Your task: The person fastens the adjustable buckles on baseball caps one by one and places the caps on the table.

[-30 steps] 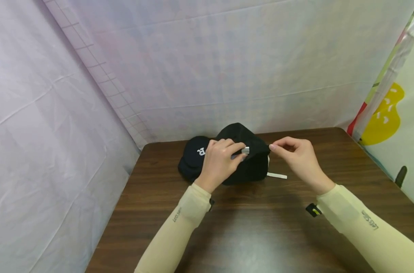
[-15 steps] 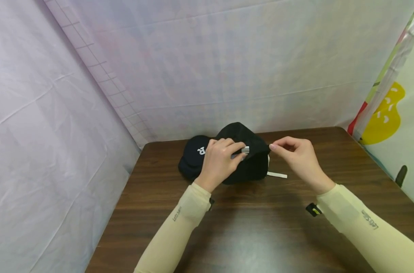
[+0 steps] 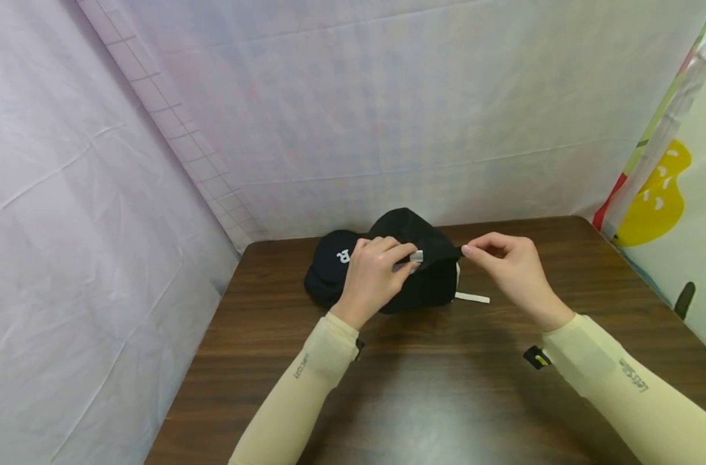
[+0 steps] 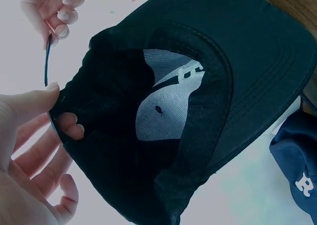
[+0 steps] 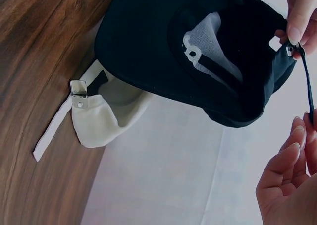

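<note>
A black baseball cap (image 3: 407,227) is held up in front of me, its hollow inside facing the wrist cameras. With thumb and fingers my left hand (image 3: 373,274) pinches its back edge beside a silver buckle (image 3: 416,256). From that buckle a thin black strap (image 5: 308,81) runs taut to my right hand (image 3: 509,268), whose thumb and finger pinch its end. The left wrist view shows the cap's brim (image 4: 270,41) and pale mesh lining (image 4: 163,111). In the head view, the left hand covers part of the cap.
A navy cap (image 3: 328,265) with a white R lies behind at the left on the brown wooden table (image 3: 422,387). Under the black cap sits a cream cap (image 5: 99,121), its white strap (image 3: 471,298) sticking out to the right. A pale cloth wall (image 3: 387,116) stands close behind.
My right hand has shifted very slightly to the right with the strap end. The left hand and the black cap have stayed almost where they were.
</note>
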The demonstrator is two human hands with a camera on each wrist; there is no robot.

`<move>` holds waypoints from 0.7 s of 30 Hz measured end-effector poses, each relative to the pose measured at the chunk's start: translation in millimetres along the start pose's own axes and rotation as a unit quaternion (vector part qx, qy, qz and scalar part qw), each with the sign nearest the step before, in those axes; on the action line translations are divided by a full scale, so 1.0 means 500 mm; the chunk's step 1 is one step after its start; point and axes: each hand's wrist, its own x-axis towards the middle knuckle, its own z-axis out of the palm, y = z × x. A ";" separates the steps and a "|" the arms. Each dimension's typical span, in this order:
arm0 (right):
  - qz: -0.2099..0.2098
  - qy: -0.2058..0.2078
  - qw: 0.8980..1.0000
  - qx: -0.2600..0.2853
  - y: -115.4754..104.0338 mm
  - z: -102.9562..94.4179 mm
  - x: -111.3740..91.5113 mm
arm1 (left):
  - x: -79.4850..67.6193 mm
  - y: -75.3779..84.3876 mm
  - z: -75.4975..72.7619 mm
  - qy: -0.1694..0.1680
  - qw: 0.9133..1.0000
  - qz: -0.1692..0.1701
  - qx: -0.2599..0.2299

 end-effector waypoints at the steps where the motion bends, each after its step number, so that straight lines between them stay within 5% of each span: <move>1: 0.000 0.001 1.000 -0.001 0.003 0.000 0.000 | -0.001 0.000 0.000 0.000 1.000 0.000 0.000; 11: -0.003 0.004 1.000 0.006 -0.011 -0.002 -0.008 | -0.005 0.001 0.003 -0.001 1.000 -0.002 -0.010; 21: 0.001 0.003 1.000 0.011 0.055 0.004 0.003 | -0.004 0.003 0.005 -0.002 0.999 -0.015 -0.035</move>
